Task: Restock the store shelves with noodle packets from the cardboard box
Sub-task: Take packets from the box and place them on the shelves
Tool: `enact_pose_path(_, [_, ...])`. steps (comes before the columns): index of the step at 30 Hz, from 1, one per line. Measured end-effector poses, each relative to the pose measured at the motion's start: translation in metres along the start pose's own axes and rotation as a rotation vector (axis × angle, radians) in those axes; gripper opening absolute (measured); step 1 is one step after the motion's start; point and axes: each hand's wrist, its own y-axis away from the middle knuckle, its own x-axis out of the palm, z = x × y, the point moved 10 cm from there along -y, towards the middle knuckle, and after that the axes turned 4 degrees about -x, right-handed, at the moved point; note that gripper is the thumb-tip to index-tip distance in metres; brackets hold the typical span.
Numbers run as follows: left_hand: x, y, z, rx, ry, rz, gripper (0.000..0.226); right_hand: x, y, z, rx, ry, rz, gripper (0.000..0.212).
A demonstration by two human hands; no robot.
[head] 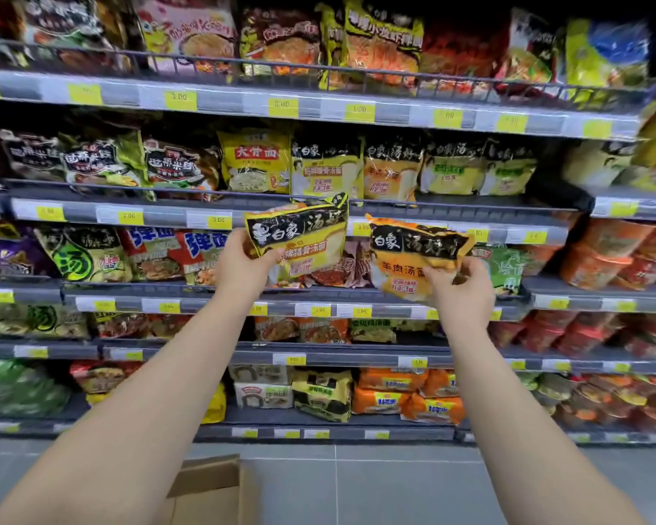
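Observation:
My left hand (243,265) grips a yellow noodle packet (307,236) with black lettering, held up in front of the shelf rail. My right hand (461,288) grips an orange noodle packet (406,255) by its lower right corner. Both packets hang just below the second shelf (470,212), where matching yellow packets (324,170) and orange packets (391,170) stand in a row. The cardboard box (213,483) lies on the floor between my forearms, its flap open and its inside hidden.
Shelves full of noodle packets run across the whole view, with yellow price tags on grey rails. Wire guards front the top shelf (319,70). Red bowl noodles (603,259) fill the right section. A dark gap (553,180) sits right of the green packets. Grey floor tiles (394,486) lie below.

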Motion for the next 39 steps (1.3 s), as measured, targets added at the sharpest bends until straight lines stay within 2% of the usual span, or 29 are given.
enact_pose_path(7, [0.033,-0.068,-0.055,0.164,0.047,-0.052,0.048,0.014,-0.067,0.004,-0.060,-0.233,-0.097,0.028])
enact_pose_path(10, [0.053,-0.099,-0.076,0.232,0.066,-0.030,0.032,0.021,-0.093,0.016,-0.126,-0.256,-0.143,0.027])
enact_pose_path(11, [0.060,-0.108,-0.083,0.253,0.058,-0.019,0.034,0.023,-0.101,0.019,-0.141,-0.254,-0.160,0.027])
enact_pose_path(13, [0.074,-0.127,-0.089,0.240,0.039,0.008,0.067,0.030,-0.117,0.023,-0.164,-0.267,-0.183,0.028])
enact_pose_path(14, [0.079,-0.137,-0.090,0.232,0.038,0.013,0.075,0.035,-0.124,0.025,-0.174,-0.280,-0.185,0.029])
enact_pose_path(16, [0.088,-0.158,-0.089,0.230,0.028,0.031,0.073,0.044,-0.138,0.027,-0.190,-0.302,-0.186,0.030])
enact_pose_path(21, [0.103,-0.197,-0.080,0.229,0.025,0.062,0.049,0.063,-0.163,0.031,-0.211,-0.292,-0.169,0.031])
enact_pose_path(26, [0.111,-0.213,-0.071,0.161,-0.003,0.061,0.067,0.079,-0.178,0.030,-0.245,-0.324,-0.105,0.027])
enact_pose_path(28, [0.108,-0.218,-0.062,0.098,-0.084,0.000,0.067,0.083,-0.188,0.031,-0.246,-0.372,-0.085,0.027])
enact_pose_path(30, [0.092,-0.214,-0.061,0.073,-0.231,-0.199,0.062,0.086,-0.200,0.034,-0.248,-0.366,-0.069,0.027])
enact_pose_path(32, [0.084,-0.197,-0.074,0.145,-0.278,-0.356,0.053,0.090,-0.212,0.034,-0.253,-0.334,-0.056,0.028])
enact_pose_path(33, [0.087,-0.187,-0.081,0.208,-0.250,-0.374,0.048,0.093,-0.217,0.033,-0.250,-0.314,-0.041,0.029])
enact_pose_path(35, [0.102,-0.169,-0.092,0.301,-0.206,-0.330,0.039,0.103,-0.224,0.033,-0.234,-0.278,0.010,0.036])
enact_pose_path(37, [0.127,-0.155,-0.098,0.370,-0.216,-0.232,0.034,0.112,-0.229,0.033,-0.208,-0.208,0.043,0.054])
enact_pose_path(39, [0.155,-0.142,-0.106,0.436,-0.229,-0.121,0.032,0.113,-0.232,0.035,-0.207,-0.094,-0.008,0.059])
